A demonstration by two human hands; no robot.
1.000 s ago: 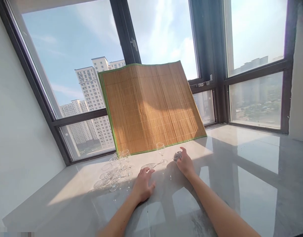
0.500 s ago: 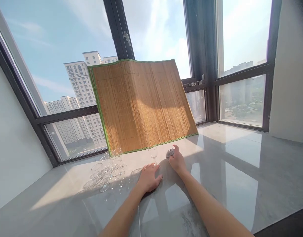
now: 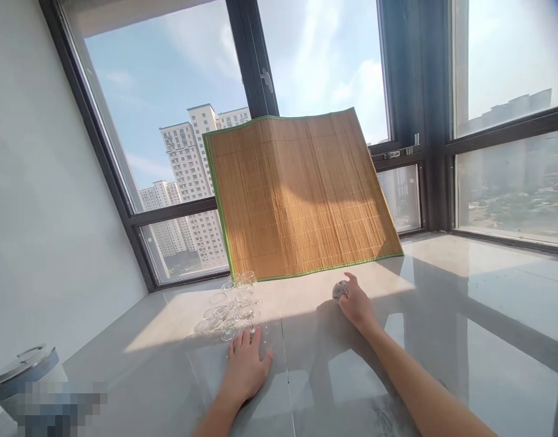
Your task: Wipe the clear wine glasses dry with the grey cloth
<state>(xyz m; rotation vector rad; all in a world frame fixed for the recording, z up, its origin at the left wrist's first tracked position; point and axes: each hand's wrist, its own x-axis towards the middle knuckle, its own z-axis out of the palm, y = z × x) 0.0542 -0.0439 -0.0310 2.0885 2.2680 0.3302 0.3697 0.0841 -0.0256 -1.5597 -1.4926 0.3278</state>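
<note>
Tall dark-framed windows (image 3: 170, 91) fill the top half of the frame, with sky and tower blocks beyond. Below them a glossy pale stone ledge (image 3: 443, 315) spans the whole lower half, streaked with hard sunlight and shadow.

At centre, a bamboo mat (image 3: 301, 194) with a green border stands nearly upright, leaning against the window frame. It looks lightly propped. A knock to its lower edge could likely send it sliding forward over the things in front.

Left of centre, just below the mat's lower left corner, a tight cluster of clear stemmed glasses (image 3: 233, 306) stands on the ledge. They are close together and some appear to touch.

At lower centre, the left hand (image 3: 246, 367) lies flat, palm down, fingers spread, holding nothing. Its fingertips are just beside the nearest glass. A small push forward could tip that glass into the others, and glare makes the clear stems hard to see.

Right of centre, the right hand (image 3: 358, 303) is curled around a small grey wad (image 3: 339, 290), near the mat's bottom edge.
</note>
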